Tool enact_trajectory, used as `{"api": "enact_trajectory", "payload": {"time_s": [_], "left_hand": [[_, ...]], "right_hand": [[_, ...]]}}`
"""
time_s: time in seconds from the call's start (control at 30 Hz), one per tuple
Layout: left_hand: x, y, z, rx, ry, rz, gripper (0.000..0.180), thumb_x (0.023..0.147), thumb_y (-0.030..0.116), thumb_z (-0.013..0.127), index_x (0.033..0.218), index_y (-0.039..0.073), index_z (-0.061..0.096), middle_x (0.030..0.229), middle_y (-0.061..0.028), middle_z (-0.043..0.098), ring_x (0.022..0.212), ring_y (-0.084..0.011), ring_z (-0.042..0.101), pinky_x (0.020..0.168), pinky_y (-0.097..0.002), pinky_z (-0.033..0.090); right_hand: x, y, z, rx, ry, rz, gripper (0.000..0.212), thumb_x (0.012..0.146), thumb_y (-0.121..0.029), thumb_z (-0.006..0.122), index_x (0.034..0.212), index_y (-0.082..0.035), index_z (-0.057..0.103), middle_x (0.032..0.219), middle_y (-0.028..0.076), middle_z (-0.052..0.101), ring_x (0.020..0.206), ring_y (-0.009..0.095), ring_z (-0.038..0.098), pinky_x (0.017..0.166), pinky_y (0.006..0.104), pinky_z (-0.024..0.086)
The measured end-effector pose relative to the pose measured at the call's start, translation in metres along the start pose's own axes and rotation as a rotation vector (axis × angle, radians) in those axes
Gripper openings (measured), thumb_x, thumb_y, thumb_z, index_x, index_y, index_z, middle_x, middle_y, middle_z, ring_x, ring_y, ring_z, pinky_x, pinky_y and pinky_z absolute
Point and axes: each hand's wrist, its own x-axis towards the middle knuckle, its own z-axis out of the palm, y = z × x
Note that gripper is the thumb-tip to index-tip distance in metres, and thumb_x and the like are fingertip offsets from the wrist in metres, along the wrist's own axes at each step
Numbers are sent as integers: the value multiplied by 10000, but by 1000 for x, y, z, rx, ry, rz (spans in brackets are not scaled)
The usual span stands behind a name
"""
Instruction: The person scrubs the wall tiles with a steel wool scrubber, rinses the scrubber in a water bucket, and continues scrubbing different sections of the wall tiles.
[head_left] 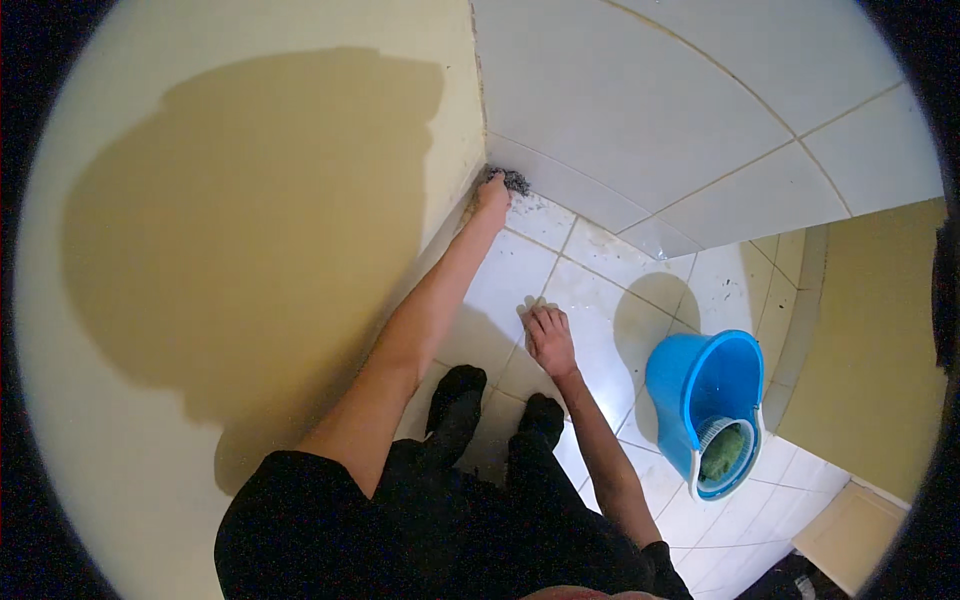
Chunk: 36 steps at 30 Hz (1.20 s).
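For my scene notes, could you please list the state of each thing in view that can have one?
Left hand: closed on gray scrubber
Gray scrubber: crumpled, held low
Right hand: empty, palm down
Blue bucket: upright, uncovered
White basket: holding something green
Tiled floor: specked with dirt, shiny in places

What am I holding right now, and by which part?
Your left hand holds a grey wiry pad by its near-left side; your right hand holds nothing.

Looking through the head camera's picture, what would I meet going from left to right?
Pale yellow wall → left hand gripping a dark grey scourer → right hand resting on the floor tiles → blue bucket → yellowish wall section at the far right.
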Motion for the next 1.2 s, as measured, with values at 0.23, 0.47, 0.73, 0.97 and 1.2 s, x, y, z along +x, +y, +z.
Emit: {"api": "enact_trajectory", "payload": {"time_s": [0.23, 0.47, 0.73, 0.97, 1.2], "left_hand": [[5, -22, -17, 82, -96, 56, 268, 971, 358, 568, 896, 101, 590, 709, -28, 578, 540, -116, 500, 444, -266, 385], [17, -26, -10, 268, 109, 317, 397, 929, 299, 634, 1055, -78, 631, 896, -200, 705, 691, -323, 684, 622, -419, 546], [-11, -63, 58, 858, -106, 286, 476, 911, 380, 620, 1062, -69, 667, 1147, -295, 656, 1073, -418, 648, 921, -493, 514], [77, -38, -10, 393, -23, 326, 290, 879, 186, 661, 1051, -44, 624, 997, -222, 667, 842, -343, 688, 710, -460, 558], [-6, 15, -13, 100, 112, 274, 236, 941, 138, 603, 1037, -74, 565, 730, -118, 645, 574, -215, 650, 491, -362, 532]], "right_hand": [[5, -4, 1, -5, 71, -45, 417, 772, -49, 651, 1189, -46, 629, 1212, 139, 585, 1131, 328, 534, 995, 477, 418], [9, -6, -1, 34, 109, -53, 431, 757, -60, 662, 1187, -46, 628, 1198, 137, 584, 1107, 330, 543, 987, 481, 424], [-15, 13, -1, -2, 31, 33, 420, 771, -76, 650, 1190, -54, 627, 1159, 137, 582, 1102, 317, 543, 1004, 478, 414], [17, -12, 3, 43, 80, -59, 409, 786, -86, 636, 1194, -57, 629, 1149, 129, 584, 1106, 312, 544, 1007, 468, 411], [6, -2, -2, 34, 66, -20, 410, 786, -91, 637, 1194, -55, 631, 1143, 122, 587, 1109, 306, 545, 1000, 463, 415]]}}
